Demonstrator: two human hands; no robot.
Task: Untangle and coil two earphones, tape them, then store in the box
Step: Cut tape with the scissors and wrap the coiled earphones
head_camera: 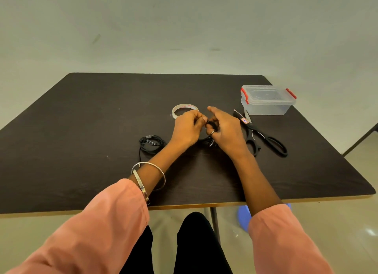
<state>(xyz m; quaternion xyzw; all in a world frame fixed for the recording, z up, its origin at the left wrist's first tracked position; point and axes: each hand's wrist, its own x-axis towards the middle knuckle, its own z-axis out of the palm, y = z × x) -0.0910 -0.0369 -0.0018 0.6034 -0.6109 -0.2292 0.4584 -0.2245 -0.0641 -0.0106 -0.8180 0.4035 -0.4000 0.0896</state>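
Earphones: one black coil [210,128] is sitting at the centre of the dark surface [81,114], where my left hand [187,128] and right hand [225,130] are both pinching it, fingers curled tight on the cable. Another coiled earphone [151,143] is lying at nine o'clock from my hands, apart from them. At twelve o'clock, just behind my left knuckles, the tape roll [184,110] is lying flat. At three o'clock the scissors [263,137] are lying, and the closed clear box [268,99] is standing at two o'clock.
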